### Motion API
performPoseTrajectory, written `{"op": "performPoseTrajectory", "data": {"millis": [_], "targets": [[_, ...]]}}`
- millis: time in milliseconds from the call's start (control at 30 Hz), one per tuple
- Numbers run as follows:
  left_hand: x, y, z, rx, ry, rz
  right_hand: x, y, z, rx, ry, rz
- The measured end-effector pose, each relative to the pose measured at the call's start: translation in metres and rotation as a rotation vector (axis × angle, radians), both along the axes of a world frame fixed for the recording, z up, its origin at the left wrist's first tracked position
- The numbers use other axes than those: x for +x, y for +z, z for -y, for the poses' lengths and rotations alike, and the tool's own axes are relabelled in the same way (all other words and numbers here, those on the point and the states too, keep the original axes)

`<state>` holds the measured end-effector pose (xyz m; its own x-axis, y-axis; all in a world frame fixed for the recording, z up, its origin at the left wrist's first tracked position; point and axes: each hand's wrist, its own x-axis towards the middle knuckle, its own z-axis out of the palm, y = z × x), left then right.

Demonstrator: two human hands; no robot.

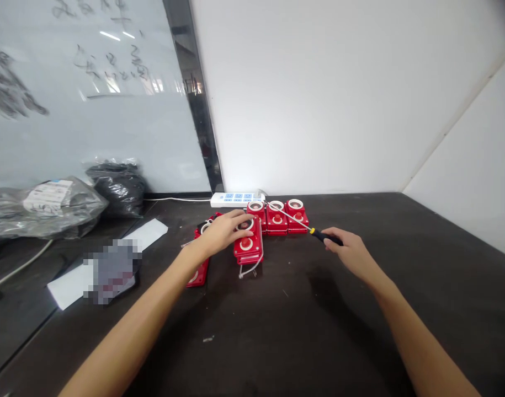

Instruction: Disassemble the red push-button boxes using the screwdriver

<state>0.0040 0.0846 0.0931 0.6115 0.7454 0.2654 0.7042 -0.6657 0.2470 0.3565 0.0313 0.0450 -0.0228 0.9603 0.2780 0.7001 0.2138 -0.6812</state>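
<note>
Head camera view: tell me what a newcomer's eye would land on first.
The bright red button boxes stand out first, clustered at the middle of the dark table. The left hand rests on the nearest box, while the right hand holds a screwdriver reaching over the row toward the back. Behind them sits a white power strip.

Red button box [249, 249] partly hidden under left hand [221, 231]
</note>
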Motion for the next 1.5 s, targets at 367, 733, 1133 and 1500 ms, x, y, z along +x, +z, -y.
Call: {"op": "performPoseTrajectory", "data": {"millis": [367,733,1133,1500], "targets": [[0.018,-0.022,0.035,-0.066,-0.085,-0.056,-0.018,-0.013,-0.001,0.048,-0.020,-0.066],[-0.040,-0.034,0.103,0.096,0.925,-0.210,-0.024,-0.020,0.001,-0.080,0.094,0.183],[-0.053,-0.056,0.091,-0.083,0.782,-0.235,-0.026,-0.024,0.000,-0.080,0.107,0.217],[-0.057,-0.062,0.072,0.040,0.799,-0.319,-0.026,-0.022,0.000,-0.081,0.103,0.225]]}}
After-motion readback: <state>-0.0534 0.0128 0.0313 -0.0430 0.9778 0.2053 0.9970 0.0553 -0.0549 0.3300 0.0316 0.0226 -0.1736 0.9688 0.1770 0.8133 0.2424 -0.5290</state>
